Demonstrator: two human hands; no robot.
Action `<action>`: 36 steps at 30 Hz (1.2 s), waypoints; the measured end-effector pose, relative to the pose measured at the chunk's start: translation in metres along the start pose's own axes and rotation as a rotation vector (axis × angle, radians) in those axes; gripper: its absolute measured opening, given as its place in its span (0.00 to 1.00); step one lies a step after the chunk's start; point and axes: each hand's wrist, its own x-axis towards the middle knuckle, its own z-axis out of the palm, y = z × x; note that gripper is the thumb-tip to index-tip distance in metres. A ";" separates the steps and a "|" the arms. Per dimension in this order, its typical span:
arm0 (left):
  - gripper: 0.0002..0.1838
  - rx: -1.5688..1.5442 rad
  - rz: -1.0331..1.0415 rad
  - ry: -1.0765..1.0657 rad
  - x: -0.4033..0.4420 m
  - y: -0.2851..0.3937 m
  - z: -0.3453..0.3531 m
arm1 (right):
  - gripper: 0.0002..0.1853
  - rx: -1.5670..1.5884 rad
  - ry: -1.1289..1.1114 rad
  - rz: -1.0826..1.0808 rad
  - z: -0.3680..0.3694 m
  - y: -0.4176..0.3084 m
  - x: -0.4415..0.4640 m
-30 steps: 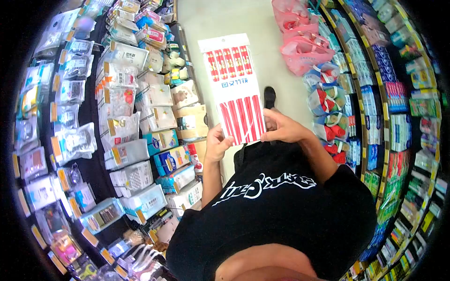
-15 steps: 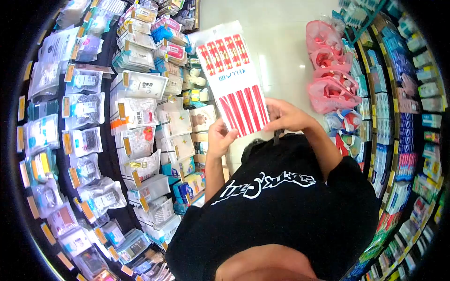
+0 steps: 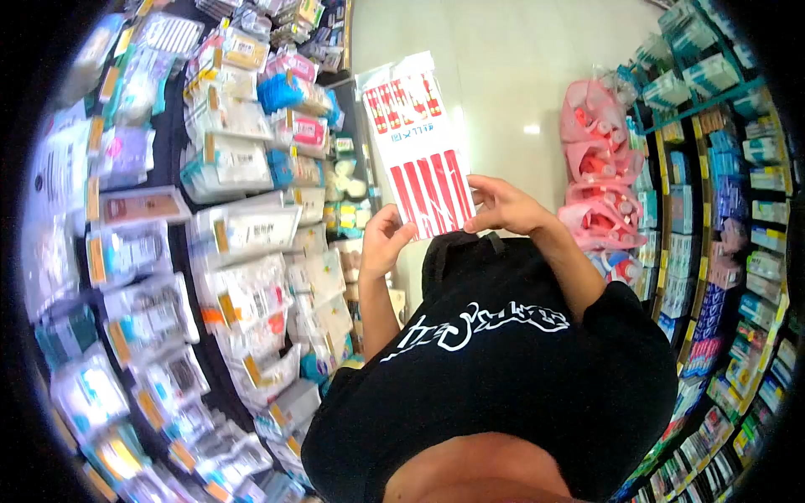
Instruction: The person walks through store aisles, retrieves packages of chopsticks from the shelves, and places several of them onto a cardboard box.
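Observation:
A flat white package with red stripes [image 3: 429,189] and blue characters is held upright over the aisle, a clear plastic flap at its top. My left hand [image 3: 386,241] grips its lower left corner, thumb on the front. At the lower right edge, my right hand [image 3: 506,206] pinches it between thumb and fingers. The fingers behind the package are partly hidden.
Shelves of hanging packets [image 3: 243,226] line the left side. Along the right stand pink bags [image 3: 597,168] and racks of small boxes [image 3: 681,220]. Pale floor [image 3: 503,92] runs between them.
The shelves and pink bags have shifted in view as I move along the aisle. The package has tilted slightly left since the earliest frame and stays in both hands.

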 end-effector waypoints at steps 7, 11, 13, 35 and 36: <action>0.08 0.198 0.050 -0.130 0.182 0.072 -0.073 | 0.39 0.016 0.107 -0.009 -0.046 -0.118 0.128; 0.10 0.211 0.031 -0.151 0.263 0.113 -0.091 | 0.37 0.079 0.209 -0.168 -0.062 -0.160 0.176; 0.11 0.165 0.011 -0.166 0.295 0.132 -0.096 | 0.36 0.098 0.176 -0.246 -0.080 -0.175 0.197; 0.14 0.467 0.127 0.061 0.750 0.222 -0.176 | 0.32 -0.384 0.140 -0.161 -0.341 -0.460 0.527; 0.14 0.429 0.127 0.067 0.764 0.221 -0.181 | 0.31 -0.380 0.164 -0.167 -0.352 -0.461 0.543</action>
